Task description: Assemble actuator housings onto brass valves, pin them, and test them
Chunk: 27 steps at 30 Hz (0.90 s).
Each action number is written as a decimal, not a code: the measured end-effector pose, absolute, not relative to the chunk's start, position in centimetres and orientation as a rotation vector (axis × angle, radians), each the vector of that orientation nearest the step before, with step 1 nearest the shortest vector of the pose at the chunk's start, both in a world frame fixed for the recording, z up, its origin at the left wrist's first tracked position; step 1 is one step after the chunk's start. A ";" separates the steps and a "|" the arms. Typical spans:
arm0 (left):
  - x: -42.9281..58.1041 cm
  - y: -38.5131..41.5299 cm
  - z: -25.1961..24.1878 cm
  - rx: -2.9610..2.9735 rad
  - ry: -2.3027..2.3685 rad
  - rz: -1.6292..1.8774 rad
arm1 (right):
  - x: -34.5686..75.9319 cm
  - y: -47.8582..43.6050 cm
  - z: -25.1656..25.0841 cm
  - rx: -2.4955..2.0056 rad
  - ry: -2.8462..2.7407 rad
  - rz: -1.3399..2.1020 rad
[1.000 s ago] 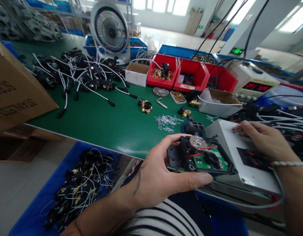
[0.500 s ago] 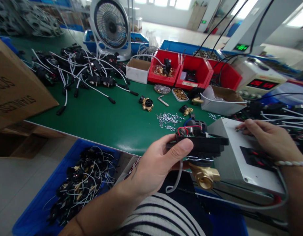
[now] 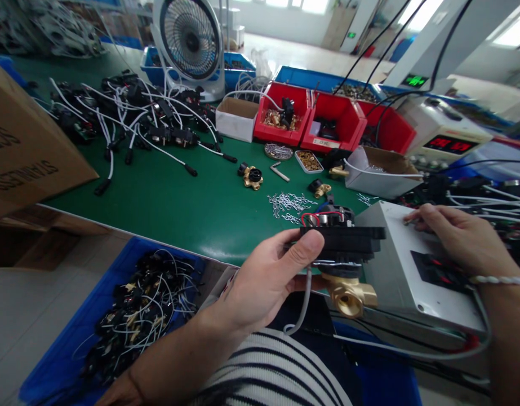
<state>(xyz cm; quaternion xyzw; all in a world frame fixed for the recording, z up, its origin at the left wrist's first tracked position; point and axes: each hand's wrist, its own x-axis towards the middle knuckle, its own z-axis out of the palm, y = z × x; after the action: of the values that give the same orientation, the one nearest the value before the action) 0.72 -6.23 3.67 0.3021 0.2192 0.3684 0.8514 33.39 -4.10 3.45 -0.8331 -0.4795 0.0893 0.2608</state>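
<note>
My left hand (image 3: 263, 279) grips a motorized ball valve by its black housing (image 3: 348, 241), thumb on the near side. Red and blue wires show on the housing's open top. The brass valve body (image 3: 350, 296) hangs below with one round port facing me, and a grey cable (image 3: 304, 310) curves down beside it. On the right, my right hand (image 3: 458, 234) rests over the grey metal box (image 3: 389, 242). Its thumb and fingers close on a small metal switch lever (image 3: 407, 221), largely covered by the fingertips. A black panel with red parts (image 3: 439, 270) lies below that hand.
Wire clips (image 3: 289, 204), brass fittings (image 3: 252, 176) and a hex key (image 3: 280, 171) lie on the green bench (image 3: 192, 214). Red bins (image 3: 280, 135), a fan (image 3: 190, 42) and cabled housings (image 3: 158, 121) stand behind. A blue crate (image 3: 69, 344) sits lower left.
The valve in my left hand has levelled slightly and shifted a little up and left. My right hand stays at the switch on the box.
</note>
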 end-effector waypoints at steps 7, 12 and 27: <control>0.7 -6.2 3.7 0.612 0.475 0.781 | 33.6 -4.0 3.2 -2.245 -1.303 0.228; 0.6 -6.1 3.7 0.567 0.437 0.801 | 33.4 -4.0 3.3 -2.257 -1.306 0.227; 0.8 -6.2 3.0 0.416 0.341 0.755 | 33.3 -4.1 3.4 -2.215 -1.280 0.249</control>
<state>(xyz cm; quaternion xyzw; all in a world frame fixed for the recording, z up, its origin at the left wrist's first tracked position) 0.83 -6.16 2.99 0.2007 0.1646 0.3641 0.8944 33.25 -4.11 3.41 -0.8269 -0.4777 0.0930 0.2818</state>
